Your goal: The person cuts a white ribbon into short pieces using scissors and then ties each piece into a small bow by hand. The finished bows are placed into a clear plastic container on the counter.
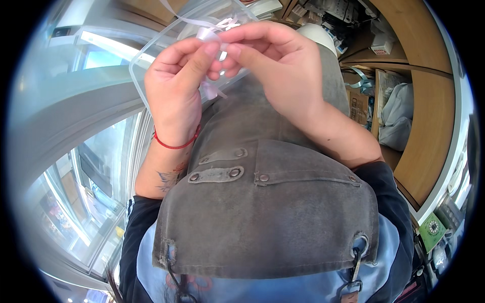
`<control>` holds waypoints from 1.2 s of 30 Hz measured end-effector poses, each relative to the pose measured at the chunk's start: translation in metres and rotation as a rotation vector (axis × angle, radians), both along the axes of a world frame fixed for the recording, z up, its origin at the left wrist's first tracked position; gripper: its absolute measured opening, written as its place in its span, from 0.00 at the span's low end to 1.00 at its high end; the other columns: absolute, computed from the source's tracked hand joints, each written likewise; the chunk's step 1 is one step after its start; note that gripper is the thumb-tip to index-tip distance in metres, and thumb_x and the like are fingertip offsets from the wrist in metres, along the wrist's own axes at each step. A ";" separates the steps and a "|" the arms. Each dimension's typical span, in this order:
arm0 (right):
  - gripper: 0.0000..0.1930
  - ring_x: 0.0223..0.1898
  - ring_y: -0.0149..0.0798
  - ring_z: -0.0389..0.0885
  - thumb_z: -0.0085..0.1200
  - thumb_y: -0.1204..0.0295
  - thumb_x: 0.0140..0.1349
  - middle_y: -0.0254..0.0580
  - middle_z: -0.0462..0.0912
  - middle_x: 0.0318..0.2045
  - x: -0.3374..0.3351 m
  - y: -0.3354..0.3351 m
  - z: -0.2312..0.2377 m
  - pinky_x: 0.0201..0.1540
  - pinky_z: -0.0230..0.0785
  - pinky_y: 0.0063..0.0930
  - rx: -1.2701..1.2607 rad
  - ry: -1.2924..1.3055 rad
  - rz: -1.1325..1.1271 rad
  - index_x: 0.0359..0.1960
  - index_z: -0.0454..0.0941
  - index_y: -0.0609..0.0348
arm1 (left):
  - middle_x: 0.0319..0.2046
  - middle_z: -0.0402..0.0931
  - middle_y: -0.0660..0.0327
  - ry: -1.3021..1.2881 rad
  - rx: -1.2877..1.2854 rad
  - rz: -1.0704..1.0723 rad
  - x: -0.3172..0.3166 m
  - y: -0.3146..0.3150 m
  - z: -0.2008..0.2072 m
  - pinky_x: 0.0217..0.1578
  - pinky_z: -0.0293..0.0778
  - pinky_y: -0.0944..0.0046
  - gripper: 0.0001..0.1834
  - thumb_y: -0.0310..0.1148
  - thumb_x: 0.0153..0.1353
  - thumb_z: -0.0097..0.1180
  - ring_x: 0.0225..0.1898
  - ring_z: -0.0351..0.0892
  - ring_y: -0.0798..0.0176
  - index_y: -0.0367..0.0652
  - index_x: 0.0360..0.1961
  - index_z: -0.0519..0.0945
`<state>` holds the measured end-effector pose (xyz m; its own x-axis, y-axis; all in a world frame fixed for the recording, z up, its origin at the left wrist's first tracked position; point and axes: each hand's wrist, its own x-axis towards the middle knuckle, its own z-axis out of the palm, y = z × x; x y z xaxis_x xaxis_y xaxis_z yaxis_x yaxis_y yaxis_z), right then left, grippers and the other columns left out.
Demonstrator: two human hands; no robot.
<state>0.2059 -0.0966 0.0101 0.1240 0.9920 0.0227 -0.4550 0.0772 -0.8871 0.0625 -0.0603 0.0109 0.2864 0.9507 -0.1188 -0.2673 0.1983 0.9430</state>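
Observation:
A pale pink ribbon (206, 34) is pinched between my two hands, which meet at the top middle of the view. My left hand (177, 70) grips it with thumb and forefinger, a red cord bracelet around the wrist. From the other side, my right hand (283, 63) pinches the same ribbon, its thumb almost touching my left thumb. One ribbon length runs up and away to the left; a loose lilac end (211, 91) hangs below the fingers. Behind the hands stands a clear plastic box (146, 56) with pale ribbon pieces (228, 22) in it.
A grey apron (273, 217) covers my lap. To the right, wooden shelves (437, 116) hold a grey bag (398, 118), a cardboard box (358, 107) and a coil of light blue ribbon (361, 81). A glass-fronted case (101, 166) runs along the left side.

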 end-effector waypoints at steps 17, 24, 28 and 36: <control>0.15 0.24 0.39 0.76 0.55 0.80 0.48 0.39 0.76 0.24 0.030 -0.005 0.013 0.28 0.67 0.29 0.371 -0.866 0.253 0.39 0.73 0.56 | 0.16 0.75 0.61 0.936 0.354 -0.190 -0.015 0.029 0.013 0.20 0.66 0.67 0.06 0.29 0.49 0.59 0.18 0.72 0.68 0.36 0.24 0.79; 0.02 0.26 0.27 0.72 0.54 0.76 0.53 0.30 0.75 0.23 0.045 0.017 0.029 0.28 0.64 0.22 0.543 -1.159 0.383 0.28 0.77 0.59 | 0.18 0.75 0.55 0.975 0.650 -0.692 -0.004 0.016 0.022 0.23 0.68 0.61 0.05 0.27 0.44 0.59 0.19 0.73 0.55 0.37 0.24 0.80; 0.04 0.26 0.25 0.73 0.54 0.75 0.57 0.32 0.77 0.24 0.052 0.027 0.065 0.29 0.65 0.20 0.364 -0.893 0.421 0.27 0.76 0.63 | 0.17 0.75 0.61 0.677 0.726 -0.638 -0.002 0.013 0.030 0.20 0.63 0.67 0.04 0.26 0.44 0.61 0.17 0.70 0.64 0.41 0.24 0.82; 0.02 0.24 0.26 0.71 0.55 0.77 0.54 0.33 0.76 0.22 0.048 0.030 0.041 0.28 0.64 0.20 -0.256 -0.557 0.271 0.26 0.76 0.62 | 0.22 0.77 0.66 0.378 0.536 0.034 0.003 0.007 0.023 0.19 0.61 0.79 0.04 0.20 0.51 0.62 0.19 0.66 0.78 0.34 0.29 0.81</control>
<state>0.2534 -0.0661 0.0512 -0.0923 0.9691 -0.2289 0.1023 -0.2194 -0.9703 0.0660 -0.0536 0.0338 0.2869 0.9139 0.2872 0.1038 -0.3277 0.9391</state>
